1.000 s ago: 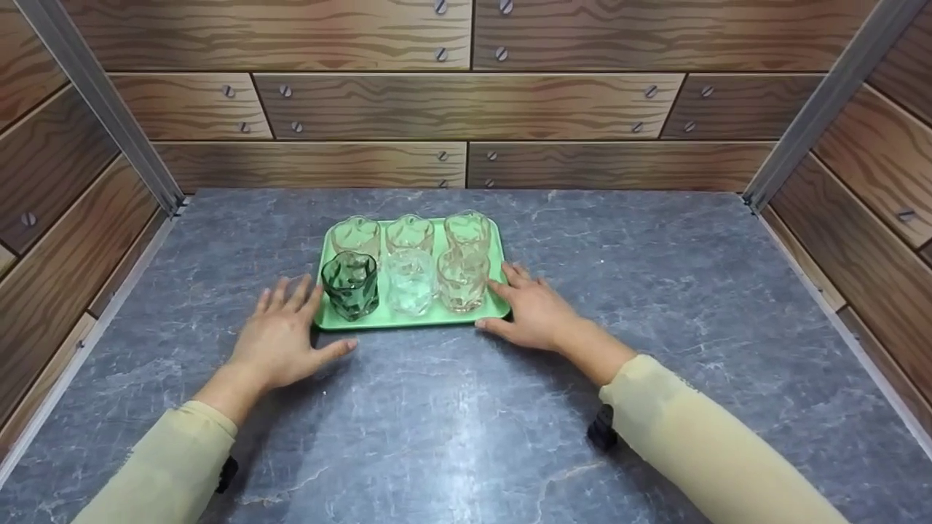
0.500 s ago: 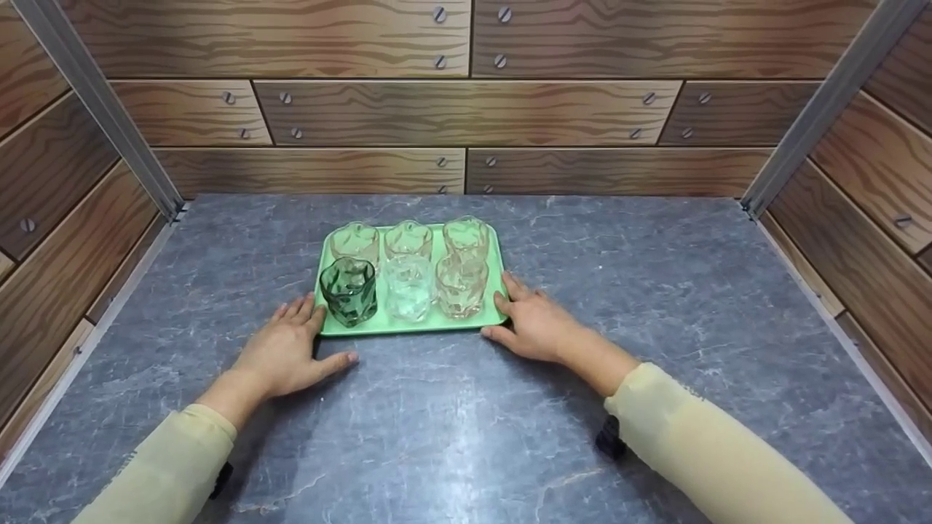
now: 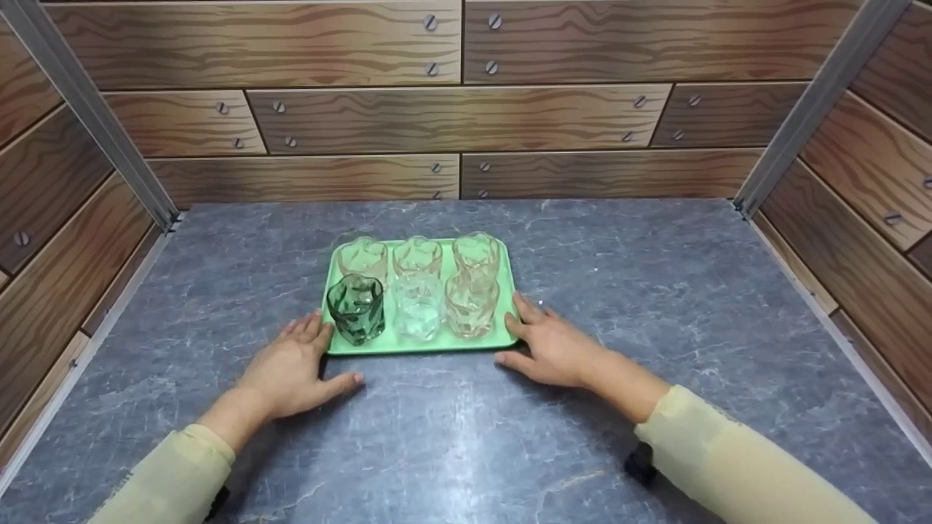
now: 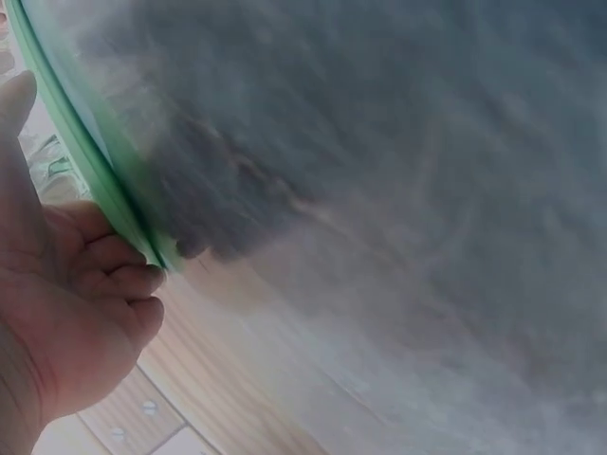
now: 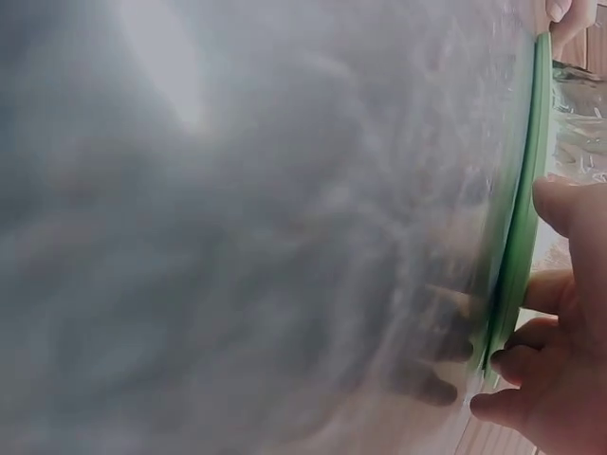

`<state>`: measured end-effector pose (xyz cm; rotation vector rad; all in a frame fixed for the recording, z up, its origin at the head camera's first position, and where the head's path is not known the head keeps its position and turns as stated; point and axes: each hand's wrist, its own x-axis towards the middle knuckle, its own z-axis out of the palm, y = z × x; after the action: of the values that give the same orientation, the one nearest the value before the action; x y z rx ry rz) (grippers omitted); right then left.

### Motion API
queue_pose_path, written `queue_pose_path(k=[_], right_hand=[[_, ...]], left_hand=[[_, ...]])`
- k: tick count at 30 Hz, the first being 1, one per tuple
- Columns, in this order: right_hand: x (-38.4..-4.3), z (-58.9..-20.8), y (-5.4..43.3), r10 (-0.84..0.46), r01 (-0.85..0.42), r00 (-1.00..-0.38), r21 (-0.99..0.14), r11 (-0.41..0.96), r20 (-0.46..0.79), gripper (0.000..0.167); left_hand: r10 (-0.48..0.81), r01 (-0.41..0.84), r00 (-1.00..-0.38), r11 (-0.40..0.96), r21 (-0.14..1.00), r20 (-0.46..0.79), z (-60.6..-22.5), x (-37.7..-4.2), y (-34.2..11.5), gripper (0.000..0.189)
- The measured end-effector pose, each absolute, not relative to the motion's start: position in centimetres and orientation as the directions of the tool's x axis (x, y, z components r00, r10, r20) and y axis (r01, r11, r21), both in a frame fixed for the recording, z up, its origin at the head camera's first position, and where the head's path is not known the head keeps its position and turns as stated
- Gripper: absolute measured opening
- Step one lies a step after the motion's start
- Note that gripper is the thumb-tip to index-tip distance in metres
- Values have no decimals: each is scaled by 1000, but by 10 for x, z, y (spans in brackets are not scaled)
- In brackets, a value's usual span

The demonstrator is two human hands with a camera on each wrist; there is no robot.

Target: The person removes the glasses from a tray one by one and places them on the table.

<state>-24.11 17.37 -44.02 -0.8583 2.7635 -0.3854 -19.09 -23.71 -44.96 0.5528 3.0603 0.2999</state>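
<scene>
A light green tray [image 3: 422, 348] lies on the grey marbled table, bearing several wavy-sided glasses in two rows. At its front left stands a dark green glass [image 3: 357, 311]; beside it are a clear glass [image 3: 418, 313] and a faintly pinkish glass [image 3: 472, 309]. My left hand [image 3: 291, 371] touches the tray's left side with its fingertips, thumb stretched out over the table. On the opposite side, my right hand [image 3: 557, 346] has its fingers against the right edge near the front corner. In both wrist views the fingertips sit right at the green rim [image 4: 95, 166], thumbs apart from it.
Wood-patterned panels [image 3: 466, 120] form the back and side walls. Grey metal posts [image 3: 815, 109] rise at the two back corners. The table surface [image 3: 655, 291] extends around the tray, with a bright reflection in front.
The tray with its glasses has slid slightly toward me and to the right, both hands moving along with it. My left fingers have drawn closer together. The head view has tilted a little.
</scene>
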Motion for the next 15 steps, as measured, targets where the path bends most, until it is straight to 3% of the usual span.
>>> queue_pose_path(k=[15], right_hand=[[-203,-442,216,-601,-532,-791,-354,769,-116,84]], left_hand=[[401,396,-916,896,199,15,-448,-158,-209,113]])
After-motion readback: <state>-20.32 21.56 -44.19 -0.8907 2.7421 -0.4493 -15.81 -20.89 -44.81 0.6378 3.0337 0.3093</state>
